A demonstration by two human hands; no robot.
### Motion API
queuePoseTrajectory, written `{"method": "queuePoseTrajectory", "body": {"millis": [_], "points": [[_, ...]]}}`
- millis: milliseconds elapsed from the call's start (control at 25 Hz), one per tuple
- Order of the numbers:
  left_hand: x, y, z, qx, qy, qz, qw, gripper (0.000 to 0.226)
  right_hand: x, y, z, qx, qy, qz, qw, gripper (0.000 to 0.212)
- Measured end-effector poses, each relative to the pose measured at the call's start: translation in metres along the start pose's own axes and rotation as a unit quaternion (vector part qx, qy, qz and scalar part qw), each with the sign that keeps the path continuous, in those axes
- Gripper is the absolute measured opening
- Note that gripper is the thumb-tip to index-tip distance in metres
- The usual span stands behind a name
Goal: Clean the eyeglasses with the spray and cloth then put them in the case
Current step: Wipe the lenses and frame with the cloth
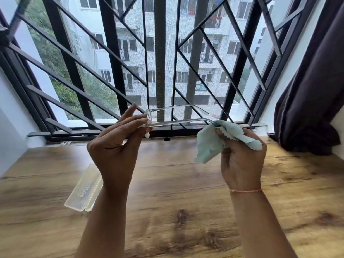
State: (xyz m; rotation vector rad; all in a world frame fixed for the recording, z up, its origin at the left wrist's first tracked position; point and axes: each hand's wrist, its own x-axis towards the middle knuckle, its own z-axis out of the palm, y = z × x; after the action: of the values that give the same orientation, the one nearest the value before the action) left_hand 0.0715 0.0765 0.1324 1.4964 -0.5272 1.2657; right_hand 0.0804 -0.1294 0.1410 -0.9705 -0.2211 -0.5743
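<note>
Two hands share the work: my left hand (119, 144) pinches the clear eyeglasses (173, 124) by the front and holds them up, while my right hand (242, 157) grips the pale green cloth (210, 146) around one temple tip. Wiping appears under way and casing remains. The translucent case (83, 190) waits on the wooden worktop (186, 183); no spray shows. Window bars (160, 71) and a dark curtain (312, 90) stand beyond.

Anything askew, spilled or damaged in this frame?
Nothing damaged or spilled. The left hand holds the clear-framed eyeglasses, the right hand grips the pale green cloth at a temple tip. Only oddity: no spray bottle in view.
</note>
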Motion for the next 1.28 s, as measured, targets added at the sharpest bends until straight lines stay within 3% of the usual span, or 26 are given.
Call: {"method": "queuePoseTrajectory", "body": {"millis": [120,160,280,320,360,440,520,640,720,800,920,1120,1280], "points": [[-0.001,0.0,-0.001,0.004,-0.009,-0.002,1.0,0.028,0.003,-0.003,-0.003,0.027,-0.031,0.096,0.995,0.016],[-0.001,0.0,-0.001,0.007,-0.013,-0.003,1.0,0.027,0.003,-0.003,-0.004,0.011,-0.028,0.075,0.997,0.018],[-0.003,0.002,0.002,0.011,-0.015,-0.013,1.0,0.024,0.0,-0.006,-0.003,-0.09,-0.013,-0.12,0.989,0.038],[-0.004,0.002,0.003,0.011,-0.012,-0.016,1.0,0.024,-0.002,-0.006,0.0,-0.099,-0.006,-0.145,0.984,0.04],[-0.004,0.001,0.003,0.011,-0.009,-0.018,1.0,0.023,-0.002,-0.008,0.002,-0.083,0.005,-0.118,0.989,0.038],[-0.004,0.0,0.002,0.013,-0.005,-0.016,1.0,0.023,0.0,-0.014,0.007,0.004,0.018,0.031,0.999,0.023],[-0.005,0.0,0.001,0.018,-0.005,-0.013,1.0,0.024,0.003,-0.02,0.004,0.066,-0.02,0.155,0.986,0.015],[-0.006,0.0,0.001,0.018,0.002,-0.016,1.0,0.023,0.005,-0.032,-0.001,0.098,-0.115,0.214,0.965,0.023],[-0.005,-0.002,0.0,0.013,0.006,-0.021,1.0,0.023,0.005,-0.038,-0.003,0.144,-0.123,0.254,0.949,0.049],[-0.005,-0.003,0.0,0.014,0.005,-0.024,1.0,0.022,0.005,-0.04,-0.004,0.154,-0.101,0.27,0.945,0.051],[-0.007,-0.002,0.002,0.018,-0.003,-0.024,1.0,0.021,0.002,-0.038,0.0,0.081,-0.069,0.2,0.974,0.017],[-0.006,-0.001,0.002,0.008,-0.016,-0.011,1.0,0.02,-0.001,-0.034,0.001,-0.047,-0.032,0.074,0.996,0.018],[-0.003,0.002,0.0,0.028,-0.023,0.0,0.999,0.023,-0.001,-0.038,-0.001,-0.249,-0.061,-0.032,0.966,0.034]]}}
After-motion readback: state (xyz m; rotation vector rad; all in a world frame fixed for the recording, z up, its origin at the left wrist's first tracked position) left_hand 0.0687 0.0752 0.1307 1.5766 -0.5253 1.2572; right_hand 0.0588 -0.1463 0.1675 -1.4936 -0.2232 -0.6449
